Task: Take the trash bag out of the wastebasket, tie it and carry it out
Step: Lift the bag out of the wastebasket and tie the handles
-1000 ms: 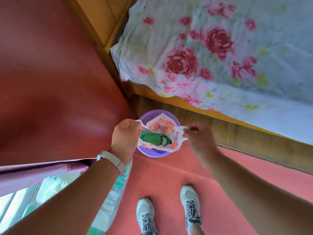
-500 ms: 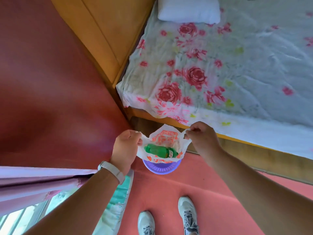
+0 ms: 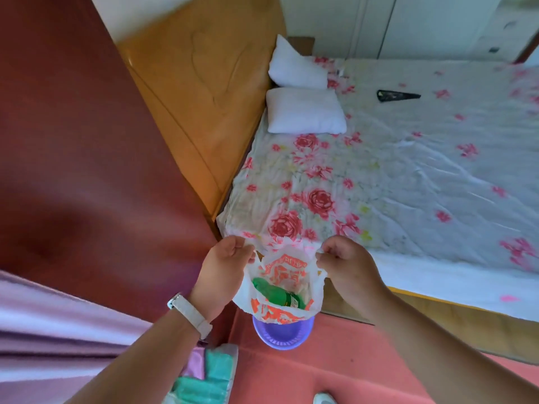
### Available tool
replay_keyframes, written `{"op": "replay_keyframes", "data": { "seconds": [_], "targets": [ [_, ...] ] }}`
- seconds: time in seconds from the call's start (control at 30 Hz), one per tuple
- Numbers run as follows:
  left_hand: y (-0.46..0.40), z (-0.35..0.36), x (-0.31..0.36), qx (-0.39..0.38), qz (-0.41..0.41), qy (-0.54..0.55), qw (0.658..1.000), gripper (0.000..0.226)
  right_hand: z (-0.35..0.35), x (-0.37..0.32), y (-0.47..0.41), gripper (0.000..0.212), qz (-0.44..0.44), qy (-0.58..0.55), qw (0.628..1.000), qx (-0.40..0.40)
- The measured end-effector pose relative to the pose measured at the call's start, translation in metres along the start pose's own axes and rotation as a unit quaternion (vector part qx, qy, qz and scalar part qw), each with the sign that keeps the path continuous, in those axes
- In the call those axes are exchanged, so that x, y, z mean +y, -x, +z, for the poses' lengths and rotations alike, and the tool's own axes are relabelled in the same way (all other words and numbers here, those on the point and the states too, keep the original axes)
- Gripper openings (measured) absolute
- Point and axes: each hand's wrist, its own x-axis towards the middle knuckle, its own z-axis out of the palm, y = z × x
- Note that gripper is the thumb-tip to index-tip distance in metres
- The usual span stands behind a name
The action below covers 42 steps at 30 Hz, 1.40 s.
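A white trash bag (image 3: 287, 272) with orange print hangs open between my hands, lifted above the purple wastebasket (image 3: 281, 333). Inside the bag lies a green bottle (image 3: 275, 293). My left hand (image 3: 226, 269) pinches the bag's left handle, and my right hand (image 3: 345, 263) pinches the right handle. The wastebasket stands on the red floor directly under the bag, its upper part hidden by the bag.
A bed with a floral sheet (image 3: 379, 176) and two white pillows (image 3: 303, 112) lies ahead and to the right. Its wooden headboard (image 3: 204, 97) meets a dark red wall (image 3: 73, 156) on the left. A purple curtain (image 3: 58, 325) hangs at lower left.
Both hands have raised the bag up out of the wastebasket, which now shows below it. The view has tilted upward, bringing more of the bed into sight.
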Motion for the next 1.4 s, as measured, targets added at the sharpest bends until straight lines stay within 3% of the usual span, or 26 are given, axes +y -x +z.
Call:
{"op": "replay_keyframes", "data": {
  "seconds": [0.13, 0.33, 0.43, 0.53, 0.7, 1.07, 1.13, 1.27, 1.4],
  "targets": [
    [0.018, -0.024, 0.054, 0.007, 0.044, 0.01, 0.999, 0.014, -0.027, -0.06, 0.013, 0.02, -0.054, 0.007, 0.998, -0.017],
    [0.04, -0.053, 0.119, 0.031, 0.12, 0.032, 0.992, 0.011, -0.057, -0.139, 0.026, 0.008, -0.126, 0.013, 0.992, -0.013],
    [0.045, -0.065, 0.146, 0.019, 0.155, 0.055, 0.986, 0.026, -0.07, -0.174, 0.034, 0.007, -0.158, 0.018, 0.987, -0.006],
    [0.051, -0.077, 0.168, -0.036, 0.156, 0.114, 0.98, 0.042, -0.079, -0.201, 0.038, 0.006, -0.182, 0.027, 0.983, 0.008],
    [0.054, -0.085, 0.185, -0.086, 0.156, 0.149, 0.973, 0.014, -0.081, -0.222, 0.034, 0.005, -0.182, -0.002, 0.983, 0.03],
    [0.054, -0.072, 0.183, -0.208, 0.055, 0.156, 0.964, 0.012, -0.064, -0.226, 0.032, 0.005, -0.136, -0.062, 0.988, 0.047],
    [0.051, -0.071, 0.177, -0.214, 0.02, 0.178, 0.96, 0.023, -0.062, -0.227, 0.032, 0.005, -0.135, -0.056, 0.988, 0.048],
    [0.046, -0.073, 0.167, -0.277, -0.033, 0.176, 0.944, 0.075, -0.058, -0.233, 0.033, 0.012, -0.141, -0.048, 0.988, 0.042],
    [0.049, -0.065, 0.163, -0.336, -0.073, 0.15, 0.927, 0.101, -0.05, -0.235, 0.036, 0.023, -0.156, -0.052, 0.986, 0.02]
  ]
}}
